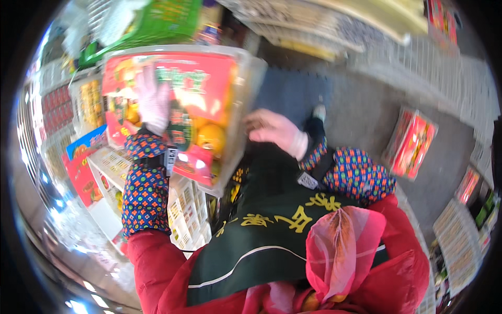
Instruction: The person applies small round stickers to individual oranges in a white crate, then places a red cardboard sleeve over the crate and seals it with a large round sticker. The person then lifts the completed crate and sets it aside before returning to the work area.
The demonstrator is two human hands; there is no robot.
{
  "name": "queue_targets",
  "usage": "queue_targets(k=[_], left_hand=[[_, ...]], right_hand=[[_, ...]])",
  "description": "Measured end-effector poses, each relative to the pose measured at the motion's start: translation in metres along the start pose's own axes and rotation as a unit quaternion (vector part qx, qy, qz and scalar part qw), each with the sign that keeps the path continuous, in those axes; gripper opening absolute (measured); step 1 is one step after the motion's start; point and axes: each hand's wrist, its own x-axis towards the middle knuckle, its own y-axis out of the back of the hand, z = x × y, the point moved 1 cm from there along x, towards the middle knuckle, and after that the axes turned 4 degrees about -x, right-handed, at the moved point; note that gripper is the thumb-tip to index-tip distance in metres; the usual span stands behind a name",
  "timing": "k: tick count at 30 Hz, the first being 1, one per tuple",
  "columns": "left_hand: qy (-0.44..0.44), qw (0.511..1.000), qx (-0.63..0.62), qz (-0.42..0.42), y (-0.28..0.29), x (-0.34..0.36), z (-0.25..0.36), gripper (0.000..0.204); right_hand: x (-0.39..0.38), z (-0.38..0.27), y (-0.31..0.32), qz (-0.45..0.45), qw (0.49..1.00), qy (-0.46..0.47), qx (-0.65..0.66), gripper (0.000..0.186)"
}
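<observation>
A clear plastic box (201,97) with a red printed cover lies tilted in front of me, and round orange fruits (210,137) show through it. Across the left part of its top rests my left hand (151,102), in a pale pink glove, its fingers stretched out and lying flat. My right hand (277,131), gloved the same way, is at the box's right edge with fingers and thumb apart. Whether its fingertips touch the edge is blurred. White plastic baskets (188,209) stand under and beside the box.
Left of the box are packs of yellow fruit (90,102) and a red and blue carton (83,180). A green bag (162,21) lies beyond. Another red-topped fruit box (412,144) sits on the grey floor (361,115) at right, near stacked white crates (455,248).
</observation>
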Motion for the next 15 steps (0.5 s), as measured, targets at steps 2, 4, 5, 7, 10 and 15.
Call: queue_targets(k=[2, 4, 5, 7, 10, 15], left_hand=[[-0.01, 0.998, -0.06, -0.027, 0.007, 0.003, -0.001, 0.058], [-0.026, 0.987, -0.156, -0.015, 0.015, 0.007, -0.028, 0.054], [-0.031, 0.992, -0.114, 0.042, 0.018, 0.01, -0.054, 0.052], [0.156, 0.981, -0.062, 0.097, 0.029, 0.003, -0.13, 0.056], [0.428, 0.896, 0.096, -0.06, 0.001, -0.015, -0.246, 0.052], [0.357, 0.892, -0.272, -0.062, -0.095, -0.04, -0.354, 0.044]], right_hand=[[-0.007, -0.006, 0.0, 0.018, 0.996, -0.065, 0.061, 0.038], [-0.028, -0.001, 0.014, 0.076, 0.976, -0.166, 0.118, 0.034], [-0.038, 0.007, 0.021, 0.136, 0.958, -0.232, 0.095, 0.033], [-0.05, 0.024, 0.024, 0.156, 0.959, -0.217, 0.095, 0.03], [-0.051, 0.039, 0.019, 0.239, 0.943, -0.22, 0.076, 0.027], [-0.041, 0.03, 0.012, 0.278, 0.931, -0.235, 0.019, 0.035]])
